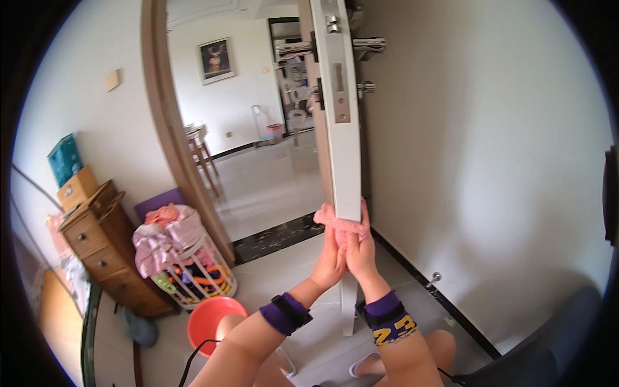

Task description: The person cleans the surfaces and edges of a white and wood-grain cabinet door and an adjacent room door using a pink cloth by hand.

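Note:
A white door [348, 161] stands ajar with its narrow edge toward me. A pink cloth [345, 227] is wrapped across that edge, low on the door below the lock plate [341, 103]. My left hand [331, 259] presses the cloth from the left, and my right hand [361, 255] from the right, its fingers partly behind the door. Both hands are closed on the cloth, close together at the wrists. Door handles [369, 45] stick out on either side, well above my hands.
An orange-red basin [209, 317] sits on the floor to the left, near my legs. Behind it are a white laundry basket [222, 261] heaped with clothes and a wooden drawer cabinet [103, 258]. A doorstop [436, 277] juts near the right wall.

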`<state>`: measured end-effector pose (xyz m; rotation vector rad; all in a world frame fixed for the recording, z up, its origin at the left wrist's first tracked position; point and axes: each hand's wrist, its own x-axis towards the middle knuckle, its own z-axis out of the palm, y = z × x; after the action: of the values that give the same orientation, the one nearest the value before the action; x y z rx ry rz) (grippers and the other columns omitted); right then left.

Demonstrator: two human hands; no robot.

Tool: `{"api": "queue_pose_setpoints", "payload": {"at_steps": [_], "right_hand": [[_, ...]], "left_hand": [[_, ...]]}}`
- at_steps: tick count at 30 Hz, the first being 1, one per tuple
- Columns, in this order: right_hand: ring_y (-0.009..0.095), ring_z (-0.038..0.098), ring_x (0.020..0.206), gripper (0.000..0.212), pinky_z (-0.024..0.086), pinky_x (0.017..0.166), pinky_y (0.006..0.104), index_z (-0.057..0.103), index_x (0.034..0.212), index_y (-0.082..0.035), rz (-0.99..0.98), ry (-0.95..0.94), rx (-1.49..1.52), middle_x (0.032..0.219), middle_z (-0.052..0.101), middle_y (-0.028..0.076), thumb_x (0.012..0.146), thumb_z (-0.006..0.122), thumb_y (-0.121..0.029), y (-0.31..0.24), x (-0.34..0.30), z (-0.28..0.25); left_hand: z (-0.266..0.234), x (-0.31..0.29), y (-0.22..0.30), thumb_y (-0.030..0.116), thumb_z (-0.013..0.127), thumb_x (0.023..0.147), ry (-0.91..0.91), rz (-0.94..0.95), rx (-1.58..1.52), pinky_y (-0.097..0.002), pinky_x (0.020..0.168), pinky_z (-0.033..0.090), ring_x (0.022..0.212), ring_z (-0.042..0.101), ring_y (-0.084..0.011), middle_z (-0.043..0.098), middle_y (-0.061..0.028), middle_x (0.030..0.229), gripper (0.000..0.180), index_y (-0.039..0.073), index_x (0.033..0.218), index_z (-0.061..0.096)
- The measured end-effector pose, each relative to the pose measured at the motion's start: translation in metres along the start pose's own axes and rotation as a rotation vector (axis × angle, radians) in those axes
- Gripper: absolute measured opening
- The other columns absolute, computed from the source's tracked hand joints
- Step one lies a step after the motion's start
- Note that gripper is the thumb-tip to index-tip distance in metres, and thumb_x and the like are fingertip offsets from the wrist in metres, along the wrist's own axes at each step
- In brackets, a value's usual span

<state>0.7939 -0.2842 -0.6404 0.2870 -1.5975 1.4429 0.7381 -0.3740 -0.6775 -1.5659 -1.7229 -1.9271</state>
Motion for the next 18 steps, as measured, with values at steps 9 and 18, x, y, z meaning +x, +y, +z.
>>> {"api": "queue_pose_setpoints", "payload": {"at_steps": [9, 18], "right_hand": [[0.038, 0.022, 0.148, 0.066, 0.021, 0.119, 0.0426, 0.018, 0.155, -0.001, -0.066, -0.048, -0.22, 0.159, 0.023, 0.024, 0.101, 0.05, -0.021, 0.016, -0.008, 0.028], [0.032, 0.028, 0.147, 0.061, 0.027, 0.116, 0.0339, 0.027, 0.154, -0.001, -0.048, -0.273, -0.173, 0.16, 0.027, 0.019, 0.097, 0.046, -0.006, 0.049, -0.028, 0.04]], "left_hand": [[-0.026, -0.012, 0.038, 0.001, 0.049, 0.099, 0.165, -0.045, 0.16, -0.0359, 0.108, 0.039, 0.13, 0.046, -0.0239, 0.041, -0.0151, 0.143, 0.065, 0.003, 0.153, 0.014], [-0.114, -0.051, 0.034, 0.027, 0.044, 0.104, 0.646, -0.243, 0.1, -0.037, 0.097, 0.044, 0.116, 0.051, -0.0182, 0.052, -0.0077, 0.124, 0.03, 0.006, 0.124, 0.05]]}}
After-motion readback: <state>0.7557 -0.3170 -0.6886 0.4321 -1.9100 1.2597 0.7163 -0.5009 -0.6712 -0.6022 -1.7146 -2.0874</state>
